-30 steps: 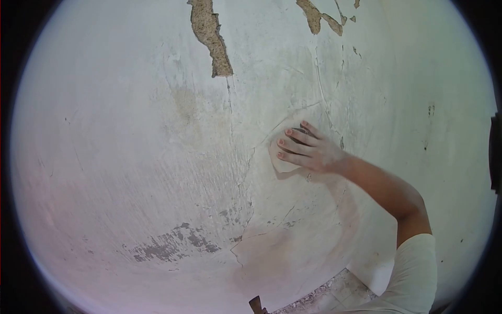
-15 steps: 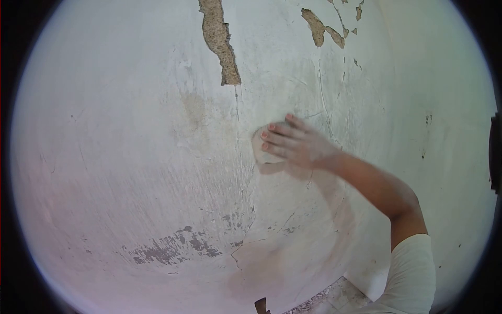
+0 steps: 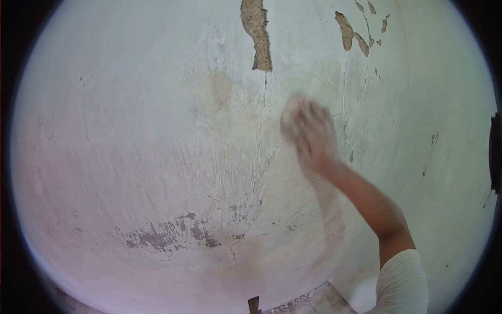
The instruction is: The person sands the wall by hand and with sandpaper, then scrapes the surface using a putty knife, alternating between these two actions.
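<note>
My right hand (image 3: 314, 131) reaches up from the lower right and presses a pale, roundish pad (image 3: 289, 116) flat against the white wall (image 3: 172, 120). Motion blurs the fingers, which lie over the pad; its left edge shows beside them. Fine cracks run down the wall near the hand. Above it a long strip of bare plaster (image 3: 256, 36) shows where the paint is gone. My left hand is out of view.
Smaller bare patches (image 3: 345, 31) mark the wall at the upper right. Grey flaked paint (image 3: 167, 235) spreads low on the left. At the bottom edge are a dark upright object (image 3: 253, 304) and floor with debris (image 3: 319, 299).
My right hand and the pad have moved up along the wall, and the hand now points more upward. The view has shifted, so most wall marks appear further right.
</note>
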### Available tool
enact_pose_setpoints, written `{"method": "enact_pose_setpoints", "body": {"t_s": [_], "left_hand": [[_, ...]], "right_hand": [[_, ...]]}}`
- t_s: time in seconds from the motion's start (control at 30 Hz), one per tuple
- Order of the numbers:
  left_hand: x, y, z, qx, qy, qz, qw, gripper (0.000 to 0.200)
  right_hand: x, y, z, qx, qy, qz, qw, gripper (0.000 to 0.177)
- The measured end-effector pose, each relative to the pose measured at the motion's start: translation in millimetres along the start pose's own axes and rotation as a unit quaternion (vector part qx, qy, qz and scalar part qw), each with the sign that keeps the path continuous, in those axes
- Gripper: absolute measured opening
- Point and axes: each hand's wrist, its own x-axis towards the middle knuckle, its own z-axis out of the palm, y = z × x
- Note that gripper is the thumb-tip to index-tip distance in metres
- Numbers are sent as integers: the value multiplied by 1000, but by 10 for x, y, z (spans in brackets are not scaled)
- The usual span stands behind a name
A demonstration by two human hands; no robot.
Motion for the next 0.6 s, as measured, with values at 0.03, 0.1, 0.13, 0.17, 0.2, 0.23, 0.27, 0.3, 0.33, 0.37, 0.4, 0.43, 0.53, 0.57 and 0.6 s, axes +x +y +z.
{"method": "enact_pose_setpoints", "body": {"t_s": [0.03, 0.1, 0.13, 0.17, 0.2, 0.23, 0.27, 0.3, 0.33, 0.37, 0.4, 0.43, 0.53, 0.57, 0.6], "left_hand": [[-320, 593, 591, -92, 98, -57, 989, 36], [-311, 520, 452, 2, 31, -25, 999, 33], [-255, 507, 346, 50, -2, -7, 999, 32], [-208, 481, 282, 98, -34, 13, 994, 31], [-190, 497, 304, 56, -41, 14, 997, 30], [-179, 524, 326, 14, -47, 14, 999, 30], [-180, 512, 329, -28, -52, 12, 998, 29], [-137, 455, 317, -28, -22, 19, 999, 27], [-122, 376, 321, -79, 5, 26, 996, 26], [-130, 336, 365, -129, 33, 32, 991, 25], [-132, 280, 360, -179, 62, 38, 981, 24], [-65, 155, 144, -129, 30, 19, 991, 42], [-175, -72, 114, -190, 61, 76, 977, 43], [-201, -146, 83, -200, 85, 82, 973, 39], [-276, -136, 123, -165, 128, 60, 976, 35]], "right_hand": [[-238, -145, 17, 19, -52, -7, 998, 51], [-633, -403, -31, 9, -125, -72, 990, 52], [-761, -458, -43, 9, -131, -102, 986, 53], [-876, -484, -57, 9, -137, -131, 982, 54], [-970, -480, -69, 9, -144, -160, 977, 55], [-1056, -455, -85, 12, -167, -172, 971, 55], [-1116, -412, -101, 16, -167, -174, 970, 54], [-1166, -359, -115, 20, -167, -174, 970, 53], [-1247, -332, -130, 24, -168, -173, 970, 52], [-1362, -324, -148, 37, -160, -115, 980, 50], [-1491, -332, -156, 48, -155, -55, 985, 48], [-1621, -339, -164, 60, -148, 4, 987, 45], [-2613, -1072, 13, 257, -145, 278, 914, 41], [-3146, -1536, 124, 434, -163, 391, 795, 40], [-3681, -2038, 161, 600, -204, 470, 614, 39]]}}
